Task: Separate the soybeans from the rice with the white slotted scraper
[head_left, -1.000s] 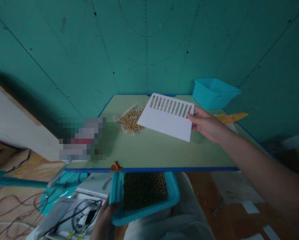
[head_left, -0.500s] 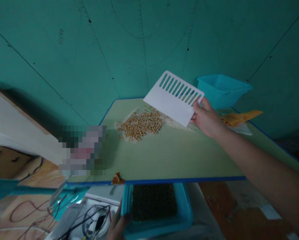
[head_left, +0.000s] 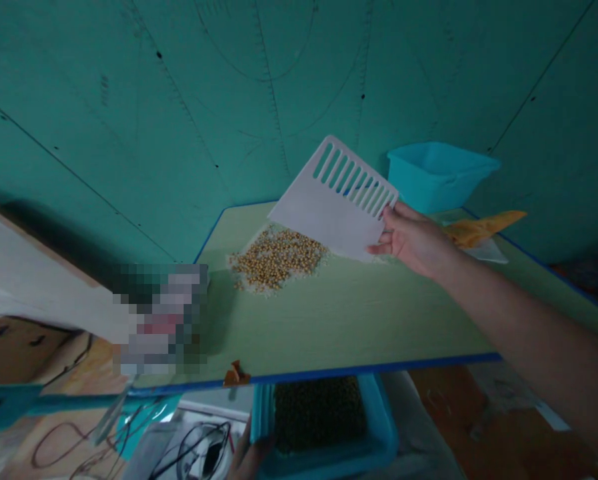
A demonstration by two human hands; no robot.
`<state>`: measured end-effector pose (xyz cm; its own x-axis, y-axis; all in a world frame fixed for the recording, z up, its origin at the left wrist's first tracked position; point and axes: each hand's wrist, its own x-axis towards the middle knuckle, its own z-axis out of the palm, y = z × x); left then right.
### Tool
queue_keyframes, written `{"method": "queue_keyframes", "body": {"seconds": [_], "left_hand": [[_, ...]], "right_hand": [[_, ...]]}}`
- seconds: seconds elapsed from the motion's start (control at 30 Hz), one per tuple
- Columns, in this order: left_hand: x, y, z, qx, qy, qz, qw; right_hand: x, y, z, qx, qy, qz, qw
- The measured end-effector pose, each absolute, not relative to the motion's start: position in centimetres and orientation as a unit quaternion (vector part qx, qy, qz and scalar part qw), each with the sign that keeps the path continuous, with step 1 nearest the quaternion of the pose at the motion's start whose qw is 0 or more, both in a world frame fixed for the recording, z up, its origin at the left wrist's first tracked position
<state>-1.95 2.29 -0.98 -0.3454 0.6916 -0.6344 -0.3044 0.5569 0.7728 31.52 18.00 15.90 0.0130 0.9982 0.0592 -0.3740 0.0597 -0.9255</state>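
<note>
My right hand (head_left: pixel 411 237) grips a flat white plastic scraper (head_left: pixel 323 207) with a row of slots along its upper edge. Tilted, the scraper hangs over the back of the table and hides part of what lies behind it. Just left of its lower edge spreads a heap of tan beans (head_left: pixel 273 260) mixed with pale grains. Low in the view, my left hand (head_left: pixel 249 457) is partly cut off by the frame, its fingers on the left rim of a blue tub (head_left: pixel 386 427). Dark small grains (head_left: pixel 321 413) fill that tub below the table's front edge.
On the blue-edged table (head_left: pixel 353 320), an empty-looking blue bin (head_left: pixel 439 177) stands back right, beside an orange cloth (head_left: pixel 483 230). An orange clip (head_left: pixel 236 373) sits at the front edge. A blurred-out item (head_left: pixel 166 320) leans left. Cables (head_left: pixel 203 447) lie below. A green wall rises behind.
The scraper has come lower and slightly left, its lower edge nearer the bean heap. The tub has shifted a little right relative to the table clip. My view has tilted slightly.
</note>
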Motion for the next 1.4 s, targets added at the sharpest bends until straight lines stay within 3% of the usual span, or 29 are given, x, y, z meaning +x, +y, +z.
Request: {"method": "queue_keyframes", "body": {"seconds": [0.33,0.47,0.6,0.77,0.93,1.4], "left_hand": [[-0.5,1.5,-0.2,0.094,0.669,0.446,0.586],[-0.7,1.7,-0.6,0.08,0.659,0.43,0.612],[-0.3,1.6,0.6,0.103,0.654,0.437,0.609],[0.7,1.1,3.1,0.109,0.662,0.429,0.605],[0.9,1.3,3.5,0.107,0.727,0.39,0.556],[1.3,-0.3,4.5,0.163,0.612,0.505,0.586]], "right_hand": [[32.7,18.4,16.3,-0.384,-0.416,0.556,0.608],[32.8,18.7,15.7,-0.468,-0.473,0.443,0.601],[33.0,18.9,15.1,-0.551,-0.561,0.301,0.539],[33.3,19.0,14.9,-0.566,-0.597,0.243,0.514],[33.9,19.2,14.5,-0.568,-0.609,0.226,0.506],[33.2,18.9,14.6,-0.592,-0.606,0.286,0.447]]}}
